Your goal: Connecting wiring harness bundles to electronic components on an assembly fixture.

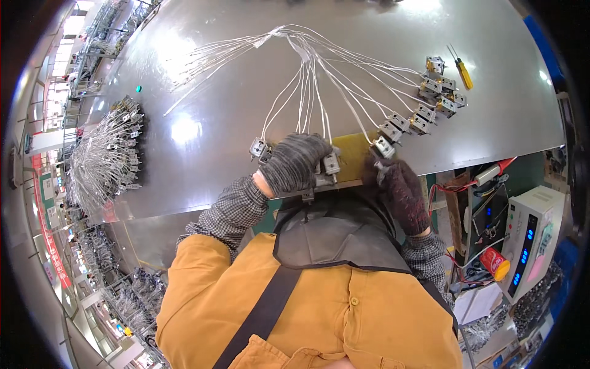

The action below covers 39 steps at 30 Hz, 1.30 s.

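Observation:
A white wire bundle (305,54), gathered with tape, fans out across the metal table. Small silvery metal blocks (392,131) hang on many of its wire ends. My left hand (294,163), in a grey striped glove, closes over a few blocks at the table's near edge; one metal block (332,163) shows beside its fingers. My right hand (402,194), in a dark maroon glove, has its fingers bent against the lower end of another metal block (385,146). Its fingertips are partly hidden. Between the hands lies a yellowish-brown pad (353,150).
A yellow-handled screwdriver (464,74) lies at the far right near more blocks. A large heap of white wires (101,160) rests on the left. Right of the table stand a white box with a blue display (530,243) and a red can (493,263).

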Tool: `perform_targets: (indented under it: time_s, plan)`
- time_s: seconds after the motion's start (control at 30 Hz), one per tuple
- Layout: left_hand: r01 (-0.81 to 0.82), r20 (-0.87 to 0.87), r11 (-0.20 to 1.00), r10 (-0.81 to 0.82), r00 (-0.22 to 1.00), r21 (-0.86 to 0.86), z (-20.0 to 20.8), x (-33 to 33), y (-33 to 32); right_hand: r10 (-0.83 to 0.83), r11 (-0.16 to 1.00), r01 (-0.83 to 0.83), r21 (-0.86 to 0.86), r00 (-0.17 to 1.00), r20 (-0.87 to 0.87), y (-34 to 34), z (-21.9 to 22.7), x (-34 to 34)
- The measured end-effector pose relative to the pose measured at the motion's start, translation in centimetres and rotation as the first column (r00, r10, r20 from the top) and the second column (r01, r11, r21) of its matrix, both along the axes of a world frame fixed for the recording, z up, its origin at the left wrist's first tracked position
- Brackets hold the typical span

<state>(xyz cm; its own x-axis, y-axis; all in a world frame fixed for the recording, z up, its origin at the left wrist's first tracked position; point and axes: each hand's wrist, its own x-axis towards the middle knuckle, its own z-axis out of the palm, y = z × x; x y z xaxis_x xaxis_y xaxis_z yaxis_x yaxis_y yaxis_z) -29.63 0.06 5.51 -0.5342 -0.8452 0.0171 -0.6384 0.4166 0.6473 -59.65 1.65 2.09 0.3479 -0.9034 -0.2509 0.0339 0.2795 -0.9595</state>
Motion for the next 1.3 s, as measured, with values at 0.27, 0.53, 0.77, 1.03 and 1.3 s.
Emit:
perform_targets:
  time_s: [0.27,0.53,0.77,1.03,1.3]
  plan:
    - [-0.146,0.150,0.969,0.177,0.973,-0.199,-1.7,-6.9,-1.9,-0.162,0.975,0.111,-0.190,0.946,-0.279,-1.8,1.9,-0.7]
    - [-0.125,0.110,0.956,0.159,0.981,-0.267,-0.5,-7.0,-1.6,-0.085,0.913,-0.113,-0.392,0.887,-0.454,1.1,1.9,-1.9]
    - [-0.008,0.247,1.000,0.004,0.969,0.012,0.1,-6.4,-3.5,-0.074,0.976,0.015,-0.218,0.962,-0.264,2.2,2.1,0.3]
    - [-0.004,0.205,0.983,0.042,0.978,-0.183,-0.5,-6.5,-3.0,-0.035,0.940,-0.095,-0.328,0.928,-0.371,3.0,0.9,0.4]
    - [-0.056,0.220,0.995,0.073,0.973,-0.083,-0.2,-6.8,-2.5,-0.290,0.787,0.089,0.611,0.927,0.239,3.1,1.1,0.4]
